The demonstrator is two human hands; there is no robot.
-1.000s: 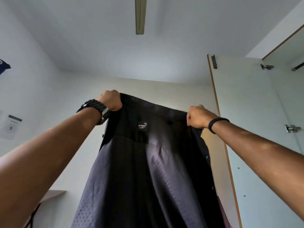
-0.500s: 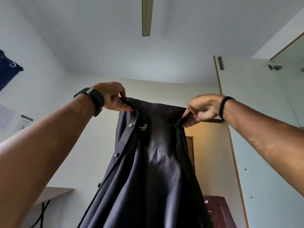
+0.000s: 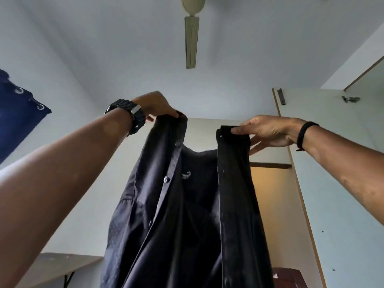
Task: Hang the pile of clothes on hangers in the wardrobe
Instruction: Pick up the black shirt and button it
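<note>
Head view, left hand: the left hand (image 3: 154,106) is raised overhead at the end of an outstretched arm, with a black braided watch (image 3: 129,113) on the wrist. Its fingertips pinch the top corner of the shirt's left front panel, the one with the buttons.
Head view, right hand: the right hand (image 3: 268,132) is raised about level with the left, palm turned down, with a black wristband (image 3: 304,135) on the wrist. Thumb and forefinger pinch the top edge of the shirt's right front panel; the other fingers lie straight beneath the cloth.
Shirt: the dark shirt (image 3: 187,215) hangs in the air between the two hands, unbuttoned and held open, with its inside and a small white neck label facing the camera. Its lower part runs out of the bottom of the frame.
Wardrobe: the pale wardrobe door (image 3: 336,183) stands open to the right of the shirt, just beyond the right hand. The inside of the wardrobe is not visible.
Surroundings: a ceiling fan (image 3: 191,34) is overhead, a dark blue curtain (image 3: 16,113) hangs at the left edge, and a wall shelf (image 3: 56,265) sits low on the left.
</note>
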